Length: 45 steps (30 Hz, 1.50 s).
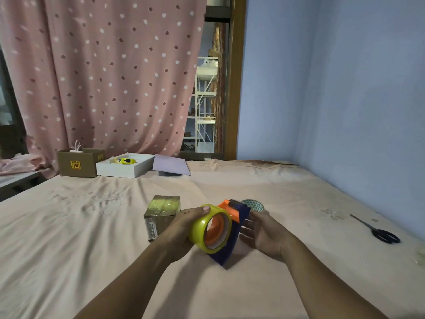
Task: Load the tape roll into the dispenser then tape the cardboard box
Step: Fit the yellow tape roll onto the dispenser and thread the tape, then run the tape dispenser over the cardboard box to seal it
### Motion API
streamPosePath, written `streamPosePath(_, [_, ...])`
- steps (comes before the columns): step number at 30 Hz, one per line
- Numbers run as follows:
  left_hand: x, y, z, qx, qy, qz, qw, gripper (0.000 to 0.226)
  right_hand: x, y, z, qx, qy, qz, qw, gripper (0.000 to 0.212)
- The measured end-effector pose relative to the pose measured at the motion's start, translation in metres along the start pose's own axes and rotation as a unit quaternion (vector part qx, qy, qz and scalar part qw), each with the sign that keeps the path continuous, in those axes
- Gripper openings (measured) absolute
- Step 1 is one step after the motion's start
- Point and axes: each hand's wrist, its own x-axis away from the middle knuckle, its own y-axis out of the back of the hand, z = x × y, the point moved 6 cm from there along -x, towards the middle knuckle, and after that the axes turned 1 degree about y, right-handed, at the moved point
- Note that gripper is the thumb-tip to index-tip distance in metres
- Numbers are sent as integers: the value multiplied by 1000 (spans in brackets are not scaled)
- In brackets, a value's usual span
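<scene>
The left hand (184,223) grips the tape roll (210,227) against the dispenser's (232,236) orange hub to seat it, while the right hand (262,231), fingers spread, steadies the dispenser, the cardboard box (162,215) waiting just left.

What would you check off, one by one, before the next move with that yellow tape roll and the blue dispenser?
1. Tape roll on the dispenser's orange hub: ok, the hub shows inside the core.
2. Left hand gripping the roll: ok, thumb over its top.
3. Right hand steadying the blue dispenser: ok, palm open against its far side.
4. Tape end threaded to the cutter at the front: cannot tell, no loose end shows.
5. Cardboard box within reach: ok, just left of the hands on the bed.
6. Box still needs tape: cannot tell, its top already looks glossy.
</scene>
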Motion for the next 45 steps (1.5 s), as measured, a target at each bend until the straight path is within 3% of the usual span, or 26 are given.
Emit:
streamPosePath(4, [-1, -4, -9, 26, -21, -10, 999, 34, 14, -13, -12, -44, -8, 127, 991, 58])
streamPosePath(8, [-4, -7, -15, 31, -45, -13, 998, 26, 25, -47, -16, 3, -5, 205, 979, 82])
streamPosePath(10, [-4, -9, -16, 26, -49, -17, 998, 17, 25, -67, -9, 28, 19, 187, 982, 67])
streamPosePath(13, [-6, -10, -19, 23, -50, -31, 998, 38, 20, -96, 4, 38, 52, 136, 989, 43])
streamPosePath(19, [-1, 2, -40, -30, -77, -141, 986, 51, 7, -121, 9, -34, 77, 54, 995, 52])
streamPosePath(22, [7, 22, -61, -137, -130, -235, 954, 32, 4, -121, 12, -43, 86, 11, 995, 51])
streamPosePath(25, [22, 60, -79, -229, -173, -355, 889, 21, 3, -121, 15, -43, 87, -6, 995, 37])
streamPosePath(27, [25, 92, -79, -292, -148, -412, 850, 15, 5, -120, 17, -26, 87, -21, 996, 28])
streamPosePath(30, [25, 129, -60, -334, -59, -448, 827, 34, 10, -116, 25, -1, 86, -40, 995, 21])
streamPosePath(33, [27, 140, -35, -281, -9, -444, 851, 52, 13, -108, 33, 14, 89, -56, 994, 21])
streamPosePath(35, [28, 134, -24, -220, -2, -428, 877, 48, 15, -103, 38, 21, 92, -69, 993, 21])
streamPosePath(38, [18, 124, -13, -196, 6, -414, 889, 38, 17, -97, 44, 59, 96, -88, 990, 18])
streamPosePath(41, [9, 102, -7, -202, 7, -391, 898, 38, 19, -92, 51, 147, 108, -112, 977, 15])
streamPosePath(45, [0, 67, 5, -205, 9, -363, 909, 40, 23, -88, 67, 276, 125, -146, 942, 25])
